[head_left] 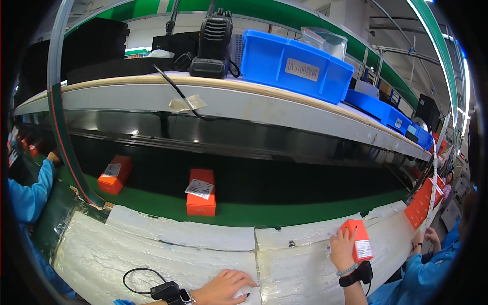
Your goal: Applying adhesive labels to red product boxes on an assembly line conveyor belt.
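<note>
My right hand (343, 250) grips an orange box (358, 236) from its left side, fingers over the top. The box rests on the pale, film-covered work surface (300, 269) and has a white label on its near side. My left hand (227, 287) lies on the same surface, holding nothing, its fingers stretched out and slightly bent. On the green conveyor belt (244, 216) beyond stand two more orange boxes: one (201, 207) in the middle with a loose-looking white printed slip on top, another (116, 175) farther left with a similar slip.
Above the belt runs a shelf (284, 101) with a walkie-talkie (214, 43) in a dock and a blue bin (292, 66). A metal post (55, 76) rises at left. Co-workers' blue sleeves show at left (38, 190) and right (432, 272); stacked orange boxes (423, 203) stand at right.
</note>
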Demonstrator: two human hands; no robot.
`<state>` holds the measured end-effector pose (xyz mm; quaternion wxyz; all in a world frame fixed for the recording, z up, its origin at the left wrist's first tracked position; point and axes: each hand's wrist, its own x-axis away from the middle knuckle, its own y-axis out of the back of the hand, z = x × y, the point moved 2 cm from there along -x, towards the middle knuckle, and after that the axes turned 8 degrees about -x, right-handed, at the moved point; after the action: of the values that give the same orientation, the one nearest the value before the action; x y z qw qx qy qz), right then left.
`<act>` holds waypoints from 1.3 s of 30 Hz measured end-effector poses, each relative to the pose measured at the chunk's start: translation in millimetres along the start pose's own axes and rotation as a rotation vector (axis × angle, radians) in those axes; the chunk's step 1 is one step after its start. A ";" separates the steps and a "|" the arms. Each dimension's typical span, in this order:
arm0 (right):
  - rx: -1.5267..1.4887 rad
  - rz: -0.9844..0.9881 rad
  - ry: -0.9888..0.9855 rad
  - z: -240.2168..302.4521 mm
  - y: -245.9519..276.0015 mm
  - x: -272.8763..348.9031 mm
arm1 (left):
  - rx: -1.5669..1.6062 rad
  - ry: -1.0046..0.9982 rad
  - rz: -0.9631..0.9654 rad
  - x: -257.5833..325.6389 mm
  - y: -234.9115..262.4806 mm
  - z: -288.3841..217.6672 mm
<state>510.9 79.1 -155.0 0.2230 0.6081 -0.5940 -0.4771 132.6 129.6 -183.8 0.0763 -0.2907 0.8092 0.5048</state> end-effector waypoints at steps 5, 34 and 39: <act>-0.737 -0.073 0.278 118.0 50.0 -77.8 | -0.018 -0.024 -0.004 4.6 -2.8 1.8; -1.003 0.118 0.184 165.1 147.8 56.5 | 0.044 0.501 -0.346 -0.4 19.5 30.0; -0.812 -0.123 0.360 147.4 151.5 62.2 | 0.122 0.395 -0.302 -3.4 18.8 26.4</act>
<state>299.1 35.0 -113.3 0.5149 0.5787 -0.2730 -0.5706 120.6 159.7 -180.6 0.0087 -0.4960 0.7849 0.3713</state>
